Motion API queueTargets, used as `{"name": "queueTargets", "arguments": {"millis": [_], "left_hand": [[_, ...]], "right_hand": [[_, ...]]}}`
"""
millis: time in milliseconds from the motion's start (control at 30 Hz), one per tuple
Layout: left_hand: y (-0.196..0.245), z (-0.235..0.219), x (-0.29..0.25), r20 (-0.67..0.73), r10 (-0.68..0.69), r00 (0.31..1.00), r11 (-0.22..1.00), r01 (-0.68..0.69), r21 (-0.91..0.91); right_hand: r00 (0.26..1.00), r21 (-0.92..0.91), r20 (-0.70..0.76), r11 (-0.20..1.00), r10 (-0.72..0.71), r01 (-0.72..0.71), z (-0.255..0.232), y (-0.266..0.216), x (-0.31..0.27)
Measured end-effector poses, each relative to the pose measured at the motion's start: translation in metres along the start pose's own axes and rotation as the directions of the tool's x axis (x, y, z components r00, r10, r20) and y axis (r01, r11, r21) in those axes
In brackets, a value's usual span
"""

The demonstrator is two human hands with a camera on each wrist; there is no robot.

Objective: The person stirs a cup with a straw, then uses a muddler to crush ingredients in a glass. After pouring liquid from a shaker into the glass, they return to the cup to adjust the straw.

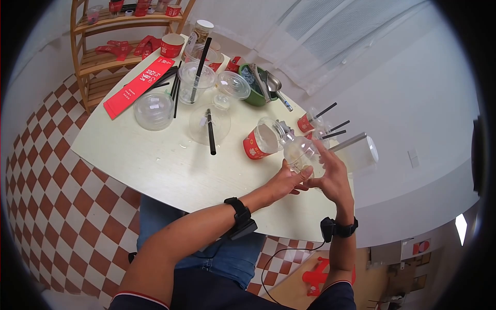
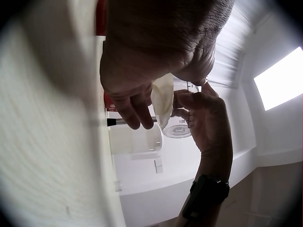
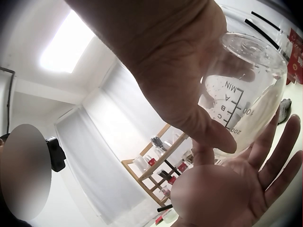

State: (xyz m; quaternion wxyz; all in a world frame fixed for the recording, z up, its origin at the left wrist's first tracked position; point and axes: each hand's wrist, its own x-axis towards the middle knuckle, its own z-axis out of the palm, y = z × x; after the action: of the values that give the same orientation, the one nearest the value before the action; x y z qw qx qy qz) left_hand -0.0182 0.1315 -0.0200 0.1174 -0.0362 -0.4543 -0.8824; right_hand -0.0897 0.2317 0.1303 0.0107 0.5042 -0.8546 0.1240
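Note:
A clear measuring cup (image 1: 301, 154) with printed marks (image 3: 232, 111) is held tilted above the table's right part. Curled round it is my right hand (image 1: 333, 175), thumb on the near side and fingers behind (image 3: 184, 75). My left hand (image 1: 284, 182) lies against the cup, its fingers spread and fairly straight in the right wrist view (image 3: 258, 182). Pale material (image 2: 163, 97) shows against the cup's wall in the left wrist view. Just left of the cup stands a red paper bowl (image 1: 254, 146), with a clear rounded vessel (image 1: 268, 129) overlapping its rim.
Across the table (image 1: 119, 155) stand a clear cup with a black straw (image 1: 190, 93), a domed lid (image 1: 154, 111) and a red packet (image 1: 139, 88). A green basin (image 1: 254, 98) holds metal tools at the back. Cups with straws (image 1: 306, 122) line the right edge.

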Motion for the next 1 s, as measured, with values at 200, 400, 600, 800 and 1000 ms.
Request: {"name": "queueTargets", "arguments": {"millis": [200,400,600,800,1000], "left_hand": [[-0.002,-0.001,0.003,-0.001,0.009,1.0,1.0,-0.009,-0.002],[0.003,-0.002,0.001,-0.01,-0.023,1.0,1.0,0.023,-0.012],[-0.007,-0.007,0.006,-0.057,0.195,0.979,0.979,-0.19,0.076],[-0.015,-0.012,0.01,0.055,0.218,0.974,0.885,-0.221,0.409],[-0.014,-0.008,0.004,0.082,-0.009,0.997,0.96,-0.014,0.28]], "right_hand": [[1.0,0.003,-0.01,1.0,-0.01,0.01,0.001,0.0,0.0],[0.999,0.096,-0.034,0.995,-0.018,0.021,0.007,0.007,-0.002],[0.992,0.434,-0.126,0.899,-0.011,0.065,0.046,0.033,-0.014],[0.962,0.737,-0.26,0.661,0.085,0.14,0.1,0.085,-0.029],[0.93,0.914,-0.233,0.391,0.285,0.109,0.119,0.126,-0.046]]}}
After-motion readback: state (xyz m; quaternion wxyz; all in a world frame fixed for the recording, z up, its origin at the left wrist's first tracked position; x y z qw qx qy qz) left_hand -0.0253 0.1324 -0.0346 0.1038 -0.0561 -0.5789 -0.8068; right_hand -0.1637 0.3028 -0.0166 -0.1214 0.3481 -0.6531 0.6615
